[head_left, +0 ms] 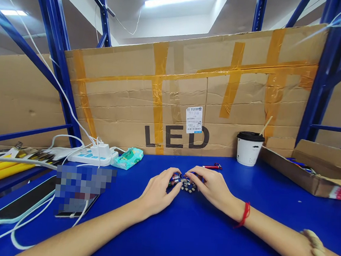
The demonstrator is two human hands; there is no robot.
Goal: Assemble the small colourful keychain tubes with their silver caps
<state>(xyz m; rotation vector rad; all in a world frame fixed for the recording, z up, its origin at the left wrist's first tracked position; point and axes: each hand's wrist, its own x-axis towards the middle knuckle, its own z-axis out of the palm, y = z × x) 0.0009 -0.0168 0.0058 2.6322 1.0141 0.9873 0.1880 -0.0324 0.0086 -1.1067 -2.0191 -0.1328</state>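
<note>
Both my hands meet at the middle of the blue table (pixel 197 234). My left hand (pixel 158 190) pinches a small cylindrical battery (pixel 174 179) by its end, fingers closed round it. My right hand (pixel 213 185) has its fingers curled over a small cluster of batteries (pixel 188 186) lying on the table, touching the same battery from the other side. A red string is tied round my right wrist and a bead bracelet sits further up the forearm.
A white paper cup with black lid (pixel 248 148) stands at the back right beside an open cardboard box (pixel 310 172). A red-handled small tool (pixel 211 166) lies behind my hands. Power strip (pixel 92 156), wipes pack (pixel 129 157), phones (pixel 20 202) and cables are at left. A taped cardboard wall (pixel 191 94) closes the back.
</note>
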